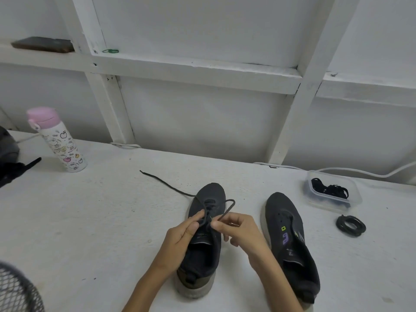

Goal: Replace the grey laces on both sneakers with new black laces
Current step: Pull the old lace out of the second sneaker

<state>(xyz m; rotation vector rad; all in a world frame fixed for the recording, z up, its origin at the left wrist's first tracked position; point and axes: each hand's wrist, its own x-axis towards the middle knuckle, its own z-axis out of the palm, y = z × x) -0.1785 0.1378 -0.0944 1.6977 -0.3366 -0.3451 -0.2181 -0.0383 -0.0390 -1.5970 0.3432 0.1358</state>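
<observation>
Two dark sneakers stand on the white table, toes pointing away from me. The left sneaker [202, 239] has a dark lace [166, 185] through its front eyelets; one end trails far left across the table. My left hand [180, 235] holds the sneaker's side by the eyelets, thumb on the lace. My right hand [238, 230] pinches the lace's other end, which loops up over the toe. The right sneaker [290, 244] shows no lace. A clear tub [333, 192] at the right holds black laces, and a coiled black lace [350, 225] lies in front of it.
A pink-capped patterned bottle [56, 140] stands at the far left, with a dark bag [9, 161] beside it. A black mesh object [18, 289] sits at the bottom-left corner. A white cable [360, 171] runs along the back wall behind the tub.
</observation>
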